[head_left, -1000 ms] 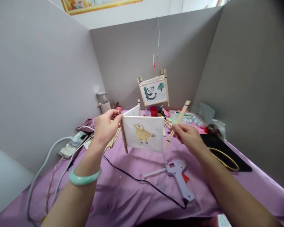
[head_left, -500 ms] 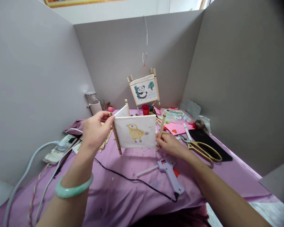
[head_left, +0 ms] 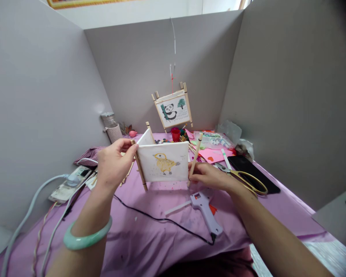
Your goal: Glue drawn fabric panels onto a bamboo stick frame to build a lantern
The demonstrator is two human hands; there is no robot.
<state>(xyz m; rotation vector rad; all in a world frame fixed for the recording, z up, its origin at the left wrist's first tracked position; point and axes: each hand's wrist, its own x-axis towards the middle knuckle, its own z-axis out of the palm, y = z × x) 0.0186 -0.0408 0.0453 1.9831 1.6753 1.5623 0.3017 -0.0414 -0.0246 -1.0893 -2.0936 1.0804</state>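
A white panel (head_left: 150,169) with a yellow bird drawn on it stands upright, part of a half-built lantern. Thumb and fingers of my left hand (head_left: 113,159) pinch the top of its left wooden post (head_left: 140,169), where a second white panel (head_left: 145,137) angles back to a rear post. My right hand (head_left: 209,175) grips the lower part of the right wooden post (head_left: 196,156); that post leans outward at its top, apart from the panel's upper corner. Some right fingers are hidden behind the post and panel. Nearer me lies a lilac glue gun (head_left: 205,215) with a glue stick in its back.
A finished panda lantern (head_left: 173,109) hangs from a wire behind. To the right are gold-handled scissors (head_left: 248,181), a black phone-like slab (head_left: 255,173) and pink paper (head_left: 216,154). A power strip (head_left: 70,184) and bottle (head_left: 112,129) stand left; a black cord (head_left: 150,218) crosses the cloth.
The right post has tilted slightly more, its top leaning further right, with my right hand still on its lower part. My left hand keeps its hold. The whole view has shifted slightly.
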